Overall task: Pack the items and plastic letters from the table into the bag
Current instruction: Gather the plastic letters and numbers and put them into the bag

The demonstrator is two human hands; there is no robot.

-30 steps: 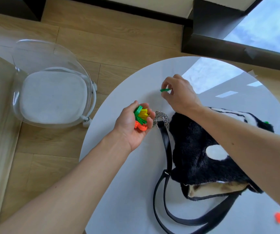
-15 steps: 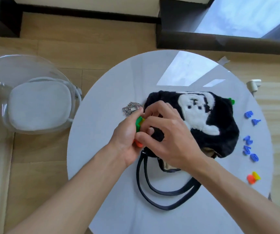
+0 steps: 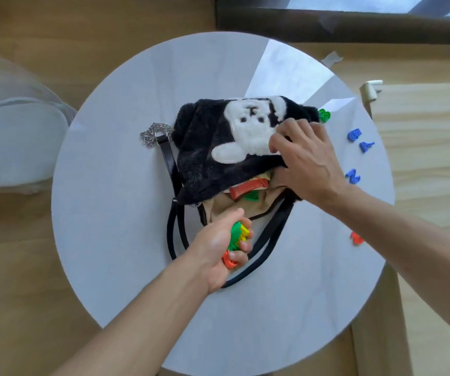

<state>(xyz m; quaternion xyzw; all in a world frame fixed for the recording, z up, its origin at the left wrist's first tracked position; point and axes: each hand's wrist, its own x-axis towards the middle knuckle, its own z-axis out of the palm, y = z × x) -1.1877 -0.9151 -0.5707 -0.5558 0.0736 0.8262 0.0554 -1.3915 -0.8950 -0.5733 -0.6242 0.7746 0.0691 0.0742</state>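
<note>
Change: right hand (image 3: 303, 161) released its letter, now lifts black furry bag (image 3: 218, 153) flap open.
Left hand (image 3: 218, 245): fist grips green, yellow, orange plastic letters (image 3: 236, 237) at the mouth, ready to drop.

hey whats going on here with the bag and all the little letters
A person is packing plastic letters into a furry black bag on a round white table. The right hand lifts the bag's top flap to hold it open, while the left hand grips a bunch of green, yellow and orange letters at the opening. Blue letters, one green letter and an orange letter are on the table.
</note>
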